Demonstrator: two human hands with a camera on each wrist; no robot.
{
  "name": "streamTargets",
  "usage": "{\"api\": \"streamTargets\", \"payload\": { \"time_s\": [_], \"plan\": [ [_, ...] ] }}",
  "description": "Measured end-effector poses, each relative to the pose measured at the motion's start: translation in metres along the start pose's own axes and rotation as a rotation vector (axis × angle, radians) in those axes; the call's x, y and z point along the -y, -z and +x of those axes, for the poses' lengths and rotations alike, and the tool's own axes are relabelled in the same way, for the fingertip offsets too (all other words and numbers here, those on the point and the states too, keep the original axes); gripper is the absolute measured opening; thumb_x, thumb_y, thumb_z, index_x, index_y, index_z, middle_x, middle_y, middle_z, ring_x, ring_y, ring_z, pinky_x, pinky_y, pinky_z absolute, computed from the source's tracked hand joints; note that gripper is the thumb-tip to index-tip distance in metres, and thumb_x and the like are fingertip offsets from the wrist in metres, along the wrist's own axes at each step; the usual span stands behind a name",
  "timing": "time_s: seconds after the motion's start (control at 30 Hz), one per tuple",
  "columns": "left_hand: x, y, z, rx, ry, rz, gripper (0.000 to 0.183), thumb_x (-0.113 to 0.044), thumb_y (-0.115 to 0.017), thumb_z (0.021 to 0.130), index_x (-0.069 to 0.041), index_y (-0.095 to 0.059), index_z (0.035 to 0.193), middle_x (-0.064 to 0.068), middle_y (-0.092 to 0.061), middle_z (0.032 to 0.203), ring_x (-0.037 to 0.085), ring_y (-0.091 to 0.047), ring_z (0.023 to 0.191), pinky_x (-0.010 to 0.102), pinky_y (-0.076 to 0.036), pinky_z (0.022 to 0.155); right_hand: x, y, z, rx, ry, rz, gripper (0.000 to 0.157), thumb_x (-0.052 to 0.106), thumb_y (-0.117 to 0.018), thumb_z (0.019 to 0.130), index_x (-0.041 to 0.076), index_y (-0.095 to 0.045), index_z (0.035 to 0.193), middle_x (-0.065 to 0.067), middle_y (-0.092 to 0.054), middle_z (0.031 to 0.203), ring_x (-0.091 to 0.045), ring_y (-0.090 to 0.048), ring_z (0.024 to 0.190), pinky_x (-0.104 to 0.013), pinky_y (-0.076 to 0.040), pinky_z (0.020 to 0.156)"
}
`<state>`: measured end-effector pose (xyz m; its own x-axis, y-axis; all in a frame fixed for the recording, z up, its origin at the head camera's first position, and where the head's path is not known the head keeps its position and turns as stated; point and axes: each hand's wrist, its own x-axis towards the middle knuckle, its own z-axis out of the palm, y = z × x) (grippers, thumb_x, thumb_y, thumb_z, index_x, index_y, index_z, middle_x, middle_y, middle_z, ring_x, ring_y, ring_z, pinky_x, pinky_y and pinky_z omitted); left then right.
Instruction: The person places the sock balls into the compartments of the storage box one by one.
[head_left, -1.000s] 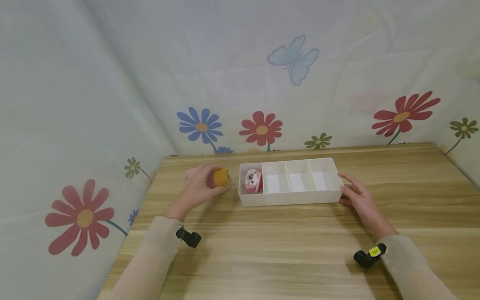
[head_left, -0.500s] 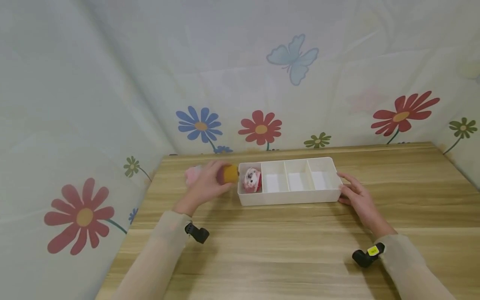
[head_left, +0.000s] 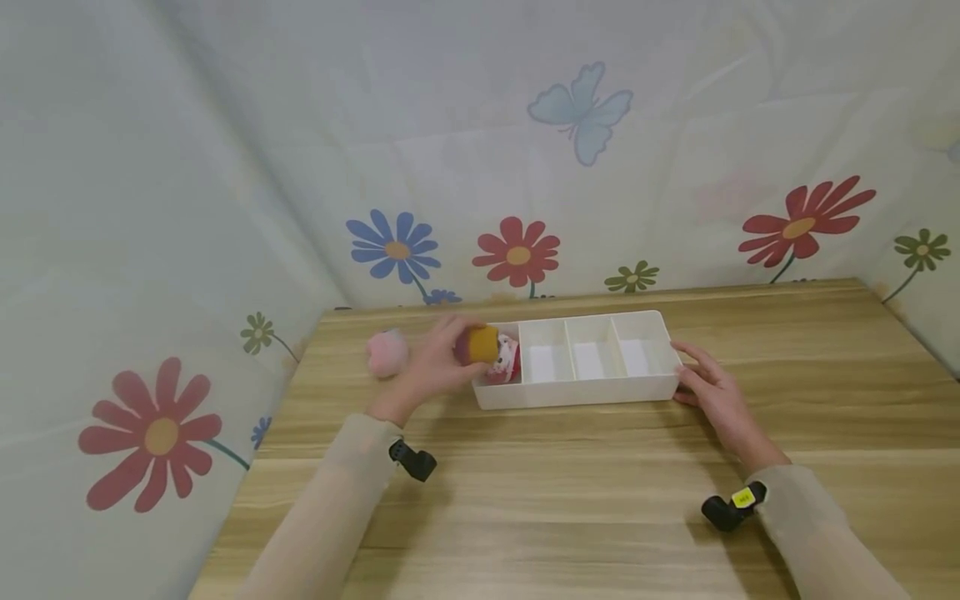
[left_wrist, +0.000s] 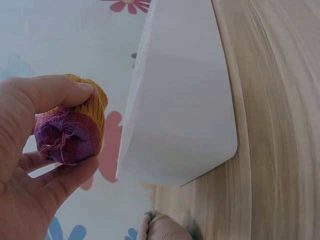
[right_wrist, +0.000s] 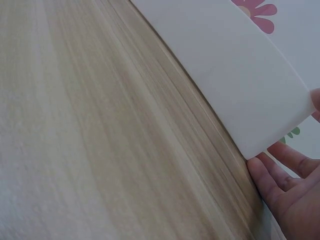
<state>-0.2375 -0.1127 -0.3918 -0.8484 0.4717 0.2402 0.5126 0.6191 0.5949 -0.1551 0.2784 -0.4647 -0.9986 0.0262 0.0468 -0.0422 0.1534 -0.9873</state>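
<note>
My left hand [head_left: 431,371] pinches a rolled-up sock [head_left: 477,344], mustard ribbed with a purple knit part, above the left end of a white divided box [head_left: 577,393]. The left wrist view shows the thumb on one side of this sock [left_wrist: 75,127] and fingers on the other. In the box's leftmost compartment lies a red and white rolled sock [head_left: 507,362], partly covered by the held one. My right hand [head_left: 716,396] touches the box's right end; in the right wrist view its fingertips [right_wrist: 257,167] rest against the box's lower corner [right_wrist: 245,145].
A pink rolled sock [head_left: 387,353] lies on the wooden table [head_left: 555,492], left of the box. The other box compartments [head_left: 592,350] show bare bottoms. Behind the table hangs a flowered cloth [head_left: 442,125].
My left hand has carried the mustard and purple sock rightward from beside the pink one to over the box's left compartment. The pink sock is now uncovered. My right hand stays at the box's end.
</note>
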Motion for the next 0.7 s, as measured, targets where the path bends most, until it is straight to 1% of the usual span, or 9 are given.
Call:
{"api": "streamTargets", "payload": {
  "time_s": [0.1, 0.2, 0.37, 0.53, 0.7],
  "plan": [
    [-0.002, -0.005, 0.003, 0.012, -0.005, -0.025, 0.054, -0.022, -0.078, 0.073, -0.02, -0.054, 0.12, -0.002, -0.048, 0.118, 0.017, -0.049, 0.097, 0.031, -0.051, 0.078, 0.0, 0.0, 0.0, 0.003, 0.004, 0.008, 0.053, 0.03, -0.046, 0.098, 0.012, -0.031, 0.145, -0.031, -0.039, 0.127, -0.002, -0.055, 0.091, -0.022, -0.05, 0.076],
    [-0.003, -0.011, 0.006, 0.019, -0.029, -0.038, 0.052, -0.023, -0.078, 0.073, -0.021, -0.054, 0.119, -0.003, -0.048, 0.115, 0.016, -0.049, 0.094, 0.028, -0.051, 0.075, -0.001, 0.0, 0.001, 0.01, 0.001, 0.002, 0.054, 0.031, -0.046, 0.098, 0.012, -0.03, 0.145, -0.03, -0.04, 0.127, -0.002, -0.055, 0.092, -0.022, -0.05, 0.076],
    [-0.009, -0.019, 0.011, 0.035, -0.065, -0.044, 0.052, -0.023, -0.077, 0.073, -0.02, -0.054, 0.119, -0.002, -0.049, 0.116, 0.016, -0.049, 0.094, 0.028, -0.05, 0.075, -0.001, 0.0, 0.001, 0.017, -0.006, -0.008, 0.054, 0.032, -0.045, 0.098, 0.013, -0.029, 0.146, -0.03, -0.04, 0.129, -0.003, -0.055, 0.093, -0.021, -0.05, 0.077],
    [-0.015, -0.024, 0.015, 0.064, -0.059, -0.053, 0.051, -0.024, -0.076, 0.075, -0.02, -0.053, 0.121, -0.002, -0.048, 0.117, 0.015, -0.048, 0.096, 0.028, -0.05, 0.077, -0.001, 0.0, 0.001, 0.017, -0.008, -0.008, 0.053, 0.031, -0.045, 0.098, 0.013, -0.029, 0.146, -0.03, -0.04, 0.129, -0.003, -0.055, 0.093, -0.021, -0.05, 0.077],
    [-0.018, -0.03, 0.02, 0.068, -0.065, -0.056, 0.051, -0.024, -0.076, 0.076, -0.019, -0.052, 0.121, -0.003, -0.049, 0.115, 0.014, -0.049, 0.096, 0.027, -0.05, 0.078, -0.001, 0.0, 0.001, 0.008, -0.006, 0.004, 0.051, 0.03, -0.045, 0.098, 0.014, -0.031, 0.145, -0.03, -0.04, 0.128, -0.003, -0.055, 0.092, -0.021, -0.05, 0.077]
  ]
}}
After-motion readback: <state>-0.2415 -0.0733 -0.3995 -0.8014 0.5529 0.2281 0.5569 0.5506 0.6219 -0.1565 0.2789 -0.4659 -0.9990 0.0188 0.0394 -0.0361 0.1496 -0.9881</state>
